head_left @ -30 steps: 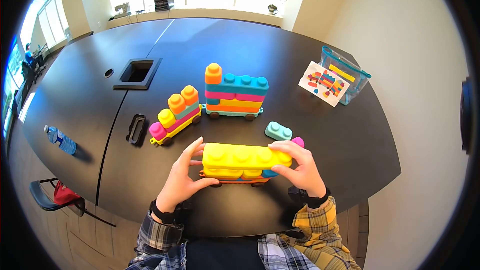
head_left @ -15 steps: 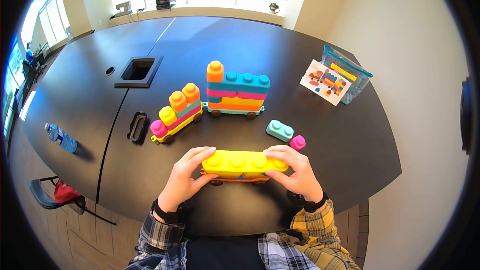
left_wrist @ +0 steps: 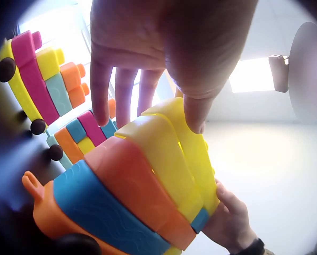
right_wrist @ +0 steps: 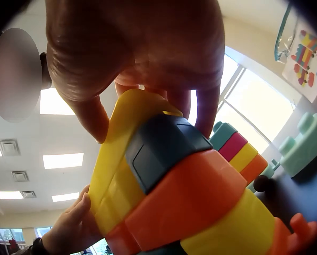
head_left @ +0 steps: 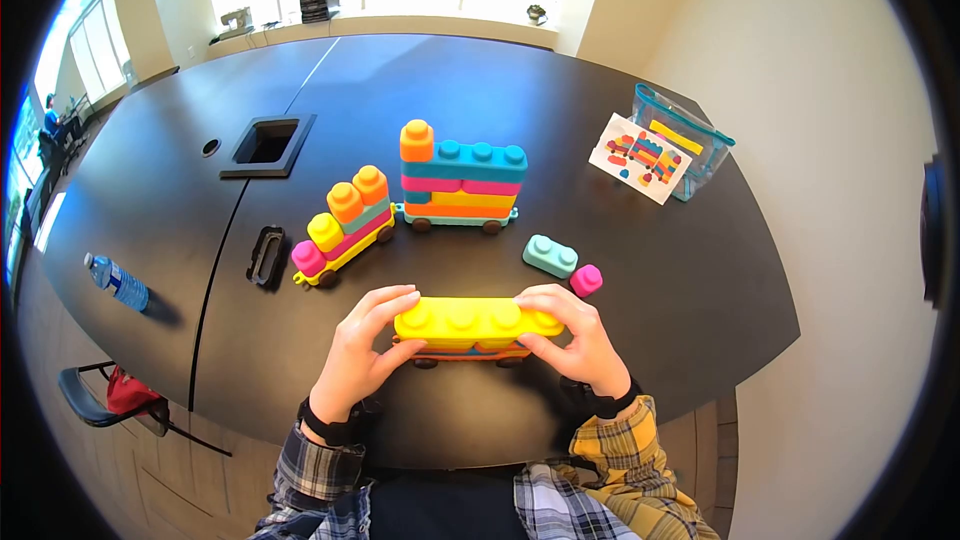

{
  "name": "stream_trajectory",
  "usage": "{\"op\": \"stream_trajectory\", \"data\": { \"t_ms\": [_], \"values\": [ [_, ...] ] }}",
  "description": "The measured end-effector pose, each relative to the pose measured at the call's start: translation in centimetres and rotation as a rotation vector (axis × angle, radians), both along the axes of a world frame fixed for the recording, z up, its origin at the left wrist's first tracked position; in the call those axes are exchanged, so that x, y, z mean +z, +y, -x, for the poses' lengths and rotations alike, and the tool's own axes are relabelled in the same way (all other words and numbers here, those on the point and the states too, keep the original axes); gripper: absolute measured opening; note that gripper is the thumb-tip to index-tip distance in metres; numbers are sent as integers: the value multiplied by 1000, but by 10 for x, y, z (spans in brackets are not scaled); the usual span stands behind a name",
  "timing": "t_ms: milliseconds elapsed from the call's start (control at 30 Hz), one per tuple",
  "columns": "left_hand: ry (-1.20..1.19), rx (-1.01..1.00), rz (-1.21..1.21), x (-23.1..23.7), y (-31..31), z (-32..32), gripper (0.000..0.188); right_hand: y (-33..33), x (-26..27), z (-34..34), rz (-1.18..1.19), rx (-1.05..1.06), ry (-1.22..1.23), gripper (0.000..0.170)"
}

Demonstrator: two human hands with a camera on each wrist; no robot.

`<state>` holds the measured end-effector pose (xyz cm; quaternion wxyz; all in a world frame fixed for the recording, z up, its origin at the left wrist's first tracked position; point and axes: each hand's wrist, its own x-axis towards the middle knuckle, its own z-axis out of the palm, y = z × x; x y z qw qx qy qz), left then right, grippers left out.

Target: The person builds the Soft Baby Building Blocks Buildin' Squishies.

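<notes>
Both hands grip a long yellow building block [head_left: 480, 318] on top of a stack of toy bricks. The left hand [head_left: 365, 345] holds the block's left end, thumb on the near side and fingers on the far side. At the other end, the right hand [head_left: 580, 340] holds it the same way. Under it the left wrist view shows a pale yellow brick [left_wrist: 153, 154], a red-orange brick [left_wrist: 129, 170] and a blue brick [left_wrist: 105, 202]. These rise from an orange wheeled wagon base [left_wrist: 47, 212]. A dark blue brick [right_wrist: 166, 141] sits beneath the right end.
Beyond the hands stand a tall block wagon [head_left: 462, 190] and a stepped yellow-based wagon [head_left: 345, 230]. A light teal brick [head_left: 550, 255] and pink brick [head_left: 587, 280] lie to the right. Farther off are a picture card [head_left: 640, 158], clear bag [head_left: 700, 155] and water bottle [head_left: 117, 282].
The long yellow block has come down onto the stack and now hides more of the bricks beneath. Both hands have moved down with it, keeping hold of its ends.
</notes>
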<state>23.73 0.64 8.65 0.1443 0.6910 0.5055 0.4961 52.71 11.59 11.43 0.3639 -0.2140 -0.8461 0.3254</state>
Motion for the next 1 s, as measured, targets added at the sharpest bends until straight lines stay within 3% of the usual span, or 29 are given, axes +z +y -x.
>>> {"op": "stream_trajectory", "data": {
  "t_ms": [367,433,500,567,633,700,767,900,1000],
  "values": [
    [-169,8,96,1,5,-3,38,27,-15,-17,-2,6,109,36],
    [-170,29,95,1,5,-4,37,41,-20,-26,128,-233,179,33],
    [-183,30,101,1,4,-5,37,58,-20,-32,-8,-516,5,31],
    [-194,29,106,2,4,-5,36,84,-41,-41,-94,-555,-57,33],
    [-178,41,100,2,3,-7,37,98,-54,-44,-176,-623,-339,37],
    [-178,40,96,1,4,-7,37,106,-61,-39,-199,-637,-417,41],
    [-178,42,96,0,4,-7,37,113,-67,-36,-190,-511,-590,44],
    [-188,36,84,-1,5,-7,37,117,-68,-32,-199,-472,-636,45],
    [-188,33,99,0,4,-6,37,109,-55,-23,-249,-490,-416,45]
  ]
}}
